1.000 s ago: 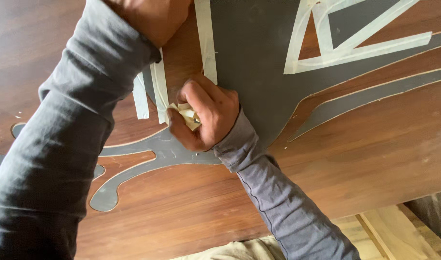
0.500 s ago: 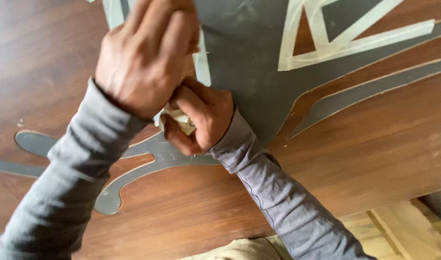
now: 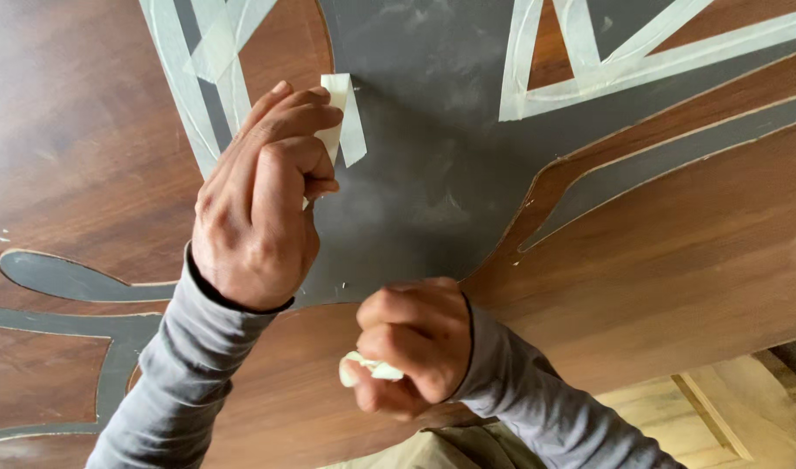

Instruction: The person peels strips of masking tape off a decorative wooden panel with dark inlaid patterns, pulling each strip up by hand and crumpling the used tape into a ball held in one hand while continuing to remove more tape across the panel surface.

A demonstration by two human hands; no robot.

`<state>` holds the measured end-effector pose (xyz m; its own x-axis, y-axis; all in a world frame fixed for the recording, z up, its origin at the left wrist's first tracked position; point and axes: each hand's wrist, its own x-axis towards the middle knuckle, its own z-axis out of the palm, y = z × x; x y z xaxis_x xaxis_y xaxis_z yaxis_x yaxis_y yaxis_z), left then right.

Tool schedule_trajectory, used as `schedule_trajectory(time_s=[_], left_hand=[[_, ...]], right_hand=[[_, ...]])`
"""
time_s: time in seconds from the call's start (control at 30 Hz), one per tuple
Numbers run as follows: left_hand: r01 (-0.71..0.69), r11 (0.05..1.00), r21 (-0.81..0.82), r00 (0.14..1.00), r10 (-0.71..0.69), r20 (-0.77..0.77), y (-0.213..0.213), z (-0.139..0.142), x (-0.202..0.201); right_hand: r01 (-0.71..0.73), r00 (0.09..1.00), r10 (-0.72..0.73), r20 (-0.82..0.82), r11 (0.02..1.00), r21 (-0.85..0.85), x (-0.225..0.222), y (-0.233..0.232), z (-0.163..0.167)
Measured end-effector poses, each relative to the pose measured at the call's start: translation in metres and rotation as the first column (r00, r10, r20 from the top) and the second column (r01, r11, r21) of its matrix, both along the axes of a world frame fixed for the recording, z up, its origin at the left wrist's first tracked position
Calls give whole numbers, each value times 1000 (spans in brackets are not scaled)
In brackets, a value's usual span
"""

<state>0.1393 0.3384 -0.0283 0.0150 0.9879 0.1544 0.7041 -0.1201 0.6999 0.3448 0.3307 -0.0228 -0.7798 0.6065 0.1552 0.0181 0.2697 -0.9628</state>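
Note:
My left hand pinches a strip of pale masking tape that lifts off the dark grey painted area of a brown wooden panel. My right hand sits lower, near the panel's front edge, closed around a crumpled wad of pale tape. Both arms wear grey long sleeves.
More masking tape strips cross the grey shape at the upper left, and others outline a brown patch at the upper right. Curved grey inlay shapes run along the left. A light wooden floor shows below the panel's edge.
My left hand has moved up and peeled a tape strip off the grey surface. My right hand has pulled down and back toward the panel's edge with the tape wad.

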Motion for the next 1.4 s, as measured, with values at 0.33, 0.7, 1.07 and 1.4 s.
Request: schedule_trajectory(time_s=[0.33,0.7,1.07,1.4], left_hand=[[-124,992,30,990,122,72,-15,-8,27],[-262,965,-23,949,261,177,-47,-14,50],[-274,961,-28,910,268,316,-89,5,93],[-563,811,-159,422,447,788,-106,22,118]], right_hand=[[88,987,-93,129,995,49,32,2,-28],[154,975,-162,150,986,61,26,11,-32],[179,967,-173,185,984,-14,35,9,-30],[257,966,-236,102,862,-437,25,-24,-25]])
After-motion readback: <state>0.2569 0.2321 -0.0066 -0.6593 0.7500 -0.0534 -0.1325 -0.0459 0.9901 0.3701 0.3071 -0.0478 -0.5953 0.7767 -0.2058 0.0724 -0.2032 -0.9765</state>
